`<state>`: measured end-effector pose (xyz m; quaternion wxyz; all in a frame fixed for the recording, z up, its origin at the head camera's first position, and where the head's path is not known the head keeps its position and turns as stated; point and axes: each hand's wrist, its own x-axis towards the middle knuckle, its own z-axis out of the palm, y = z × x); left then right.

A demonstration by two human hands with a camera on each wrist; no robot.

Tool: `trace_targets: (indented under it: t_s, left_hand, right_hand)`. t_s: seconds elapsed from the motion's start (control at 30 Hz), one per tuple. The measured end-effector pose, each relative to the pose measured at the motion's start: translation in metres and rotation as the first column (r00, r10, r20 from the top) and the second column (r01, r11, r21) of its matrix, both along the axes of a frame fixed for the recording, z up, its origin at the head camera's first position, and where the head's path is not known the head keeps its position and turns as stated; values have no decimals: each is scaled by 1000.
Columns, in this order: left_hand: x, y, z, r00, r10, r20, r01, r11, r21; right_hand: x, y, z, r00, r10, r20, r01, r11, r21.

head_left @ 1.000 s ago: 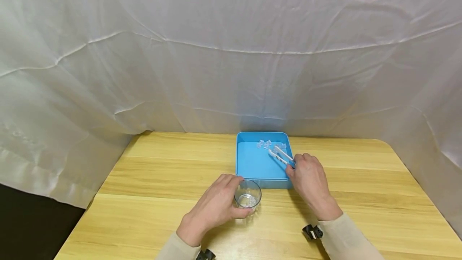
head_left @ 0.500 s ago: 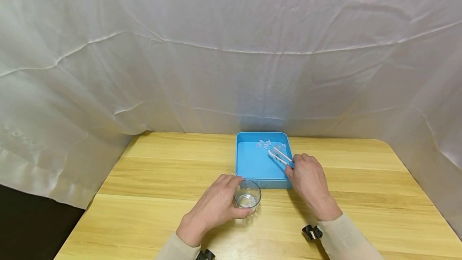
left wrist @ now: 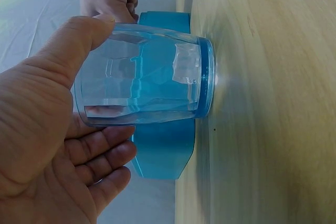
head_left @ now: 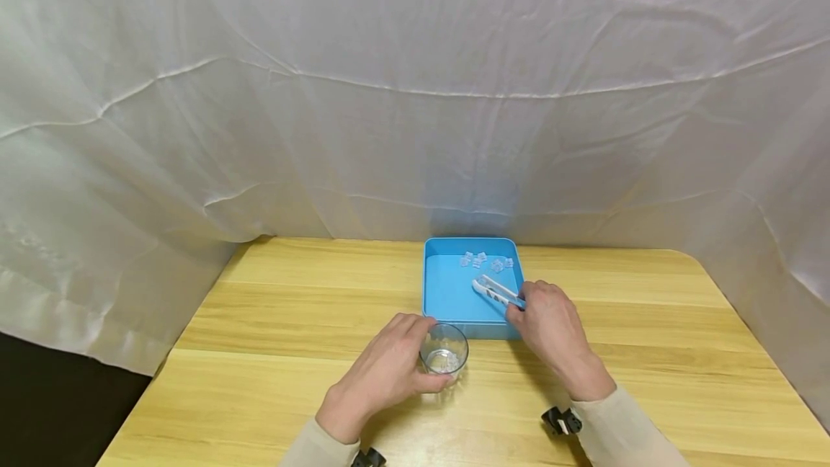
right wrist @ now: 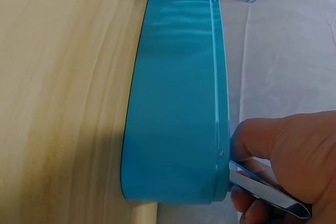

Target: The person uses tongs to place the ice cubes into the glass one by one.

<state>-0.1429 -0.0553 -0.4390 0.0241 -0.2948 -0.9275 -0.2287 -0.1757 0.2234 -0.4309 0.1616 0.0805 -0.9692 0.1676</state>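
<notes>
My left hand holds a clear drinking glass, thumb on one side and fingers on the other. The glass stands upright on the table just in front of a blue tray. A clear ice-like cube lies at the glass's bottom in the left wrist view. My right hand pinches white-and-blue tongs over the tray's right side, arms close together; whether a clear piece sits between their tips I cannot tell. Several clear cubes lie toward the tray's back. The tray wall hides the tong tips in the right wrist view.
A light wooden table carries everything. Pale fabric hangs behind and at both sides. The tray's front wall rises between the glass and the cubes. Black camera mounts sit by the wrists.
The tongs have moved from among the cubes toward the tray's front left, and their arms have come closer together. The left hand and glass have stayed in place.
</notes>
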Motion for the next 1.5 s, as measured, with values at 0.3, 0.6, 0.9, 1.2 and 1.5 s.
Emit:
trace_targets:
  t_s: [0.3, 0.6, 0.9, 1.2, 1.5]
  left_hand:
    - [0, 0, -1, 1000, -4, 0, 4, 1000, -3]
    - [0, 0, 0, 1000, -8, 12, 8, 1000, 0]
    - [-1, 2, -4, 1000, -3, 23, 3, 1000, 9]
    - [-1, 1, -3, 1000, 9, -6, -10, 1000, -14]
    - [-1, 1, -4, 1000, -2, -25, 1, 1000, -20]
  right_hand:
    - [-1, -2, -3, 1000, -2, 2, 2, 1000, 7]
    - [-3, -2, -6, 1000, -2, -3, 2, 1000, 11]
    - [-2, 0, -6, 1000, 16, -8, -16, 1000, 5]
    - [3, 3, 0, 1000, 23, 14, -22, 999, -38]
    - [10, 6, 9, 999, 39, 21, -37, 997, -67]
